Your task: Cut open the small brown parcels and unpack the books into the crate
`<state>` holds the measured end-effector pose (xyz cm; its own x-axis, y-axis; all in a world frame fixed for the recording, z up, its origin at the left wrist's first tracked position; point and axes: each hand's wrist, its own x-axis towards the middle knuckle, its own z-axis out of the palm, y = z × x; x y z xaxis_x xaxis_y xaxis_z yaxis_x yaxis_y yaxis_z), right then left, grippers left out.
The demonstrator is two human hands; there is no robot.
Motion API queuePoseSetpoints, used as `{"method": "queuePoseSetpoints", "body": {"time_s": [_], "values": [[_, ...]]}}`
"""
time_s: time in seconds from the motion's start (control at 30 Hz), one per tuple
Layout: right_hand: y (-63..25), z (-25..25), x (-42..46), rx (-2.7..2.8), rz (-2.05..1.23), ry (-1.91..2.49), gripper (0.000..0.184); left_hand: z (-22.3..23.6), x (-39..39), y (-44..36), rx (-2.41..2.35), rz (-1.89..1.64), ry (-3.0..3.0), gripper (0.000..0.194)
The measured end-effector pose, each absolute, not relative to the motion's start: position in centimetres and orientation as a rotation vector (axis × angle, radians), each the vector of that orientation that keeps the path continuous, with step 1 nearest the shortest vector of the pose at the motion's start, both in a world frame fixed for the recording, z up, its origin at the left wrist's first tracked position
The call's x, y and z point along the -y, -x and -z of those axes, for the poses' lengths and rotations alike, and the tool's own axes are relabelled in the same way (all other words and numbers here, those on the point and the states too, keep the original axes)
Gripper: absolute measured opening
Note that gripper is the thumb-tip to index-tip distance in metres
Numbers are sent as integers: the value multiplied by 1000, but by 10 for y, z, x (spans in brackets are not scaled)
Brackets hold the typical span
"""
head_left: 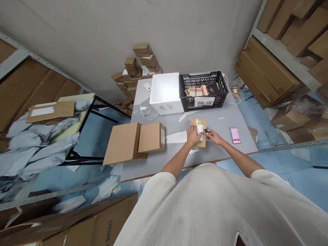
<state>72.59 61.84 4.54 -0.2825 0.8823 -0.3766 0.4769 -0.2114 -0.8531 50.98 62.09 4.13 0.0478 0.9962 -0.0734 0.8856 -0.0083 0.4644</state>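
Observation:
A small cardboard box (202,145) with shiny yellowish tape lies near the table's front edge. My left hand (193,136) rests over it, fingers closed on a white paper label (200,128) that is partly raised from the box top. Its fingertips are partly hidden by the paper. At the box's right side, my right hand (214,137) is wrapped round a utility knife (206,130) with a dark handle. The knife's tip points up and left, close to the label.
Two closed cardboard boxes (152,137) stand left. Behind are a white foam bin (166,108) and a black plastic crate (203,108) holding packages. A phone (235,135) lies right, and a white paper strip (176,137) left of the box. Shelves with cartons flank the table (164,160).

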Motion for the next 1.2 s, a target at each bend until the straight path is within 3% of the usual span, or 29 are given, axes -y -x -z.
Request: {"method": "queuePoseSetpoints", "body": {"time_s": [0.17,0.3,0.5,0.73,0.9,1.07,1.2], "values": [[-740,-49,-628,1618,-1279,1718,35,-45,-613,-544,-1930,-277,-1951,97],[-751,-56,-638,1602,-1144,1757,35,-46,-610,-554,-1881,-200,-2017,99],[-746,-58,-641,1463,-1249,1731,39,-57,-608,-520,-1522,9,-2259,111],[-729,-54,-627,1265,-1500,1651,33,-62,-598,-492,-1428,43,-2381,97],[-739,-57,-613,1261,-1687,1548,40,-54,-591,-502,-1509,-55,-2356,83],[-770,-63,-611,1482,-1570,1628,51,-48,-593,-508,-1542,-21,-2328,71],[-797,-71,-620,1715,-1488,1593,44,-47,-595,-510,-1548,-23,-2321,68]]}}
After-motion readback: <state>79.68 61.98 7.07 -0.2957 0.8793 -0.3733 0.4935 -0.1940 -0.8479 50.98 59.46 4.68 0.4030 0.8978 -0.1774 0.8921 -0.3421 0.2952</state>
